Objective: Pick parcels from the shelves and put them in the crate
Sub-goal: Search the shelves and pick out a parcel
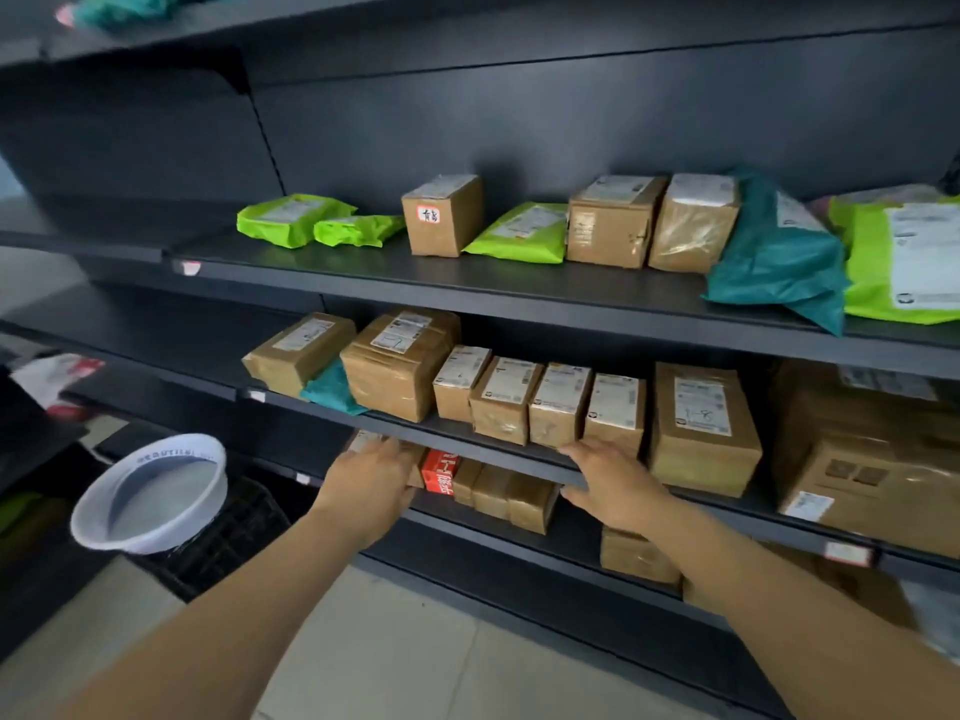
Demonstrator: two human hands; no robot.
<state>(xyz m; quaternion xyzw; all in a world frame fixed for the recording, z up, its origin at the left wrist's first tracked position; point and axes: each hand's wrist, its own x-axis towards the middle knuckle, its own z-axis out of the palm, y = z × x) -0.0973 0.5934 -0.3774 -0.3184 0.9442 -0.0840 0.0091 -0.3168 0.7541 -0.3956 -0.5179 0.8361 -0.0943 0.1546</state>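
The left hand (371,475) lies over a small brown cardboard parcel (418,462) on the lower dark metal shelf (566,537), fingers across its top and thumb at its front edge; whether it grips cannot be told. The right hand (610,485) is apart from it, fingers straight and spread at the lip of the shelf above. Between the hands stand a red carton (440,472) and a row of brown taped boxes (511,498). Low on the left sits the black lattice plastic crate (244,522), a white round basin (150,493) in front of it

Head view — downward, near shelves (467,298).
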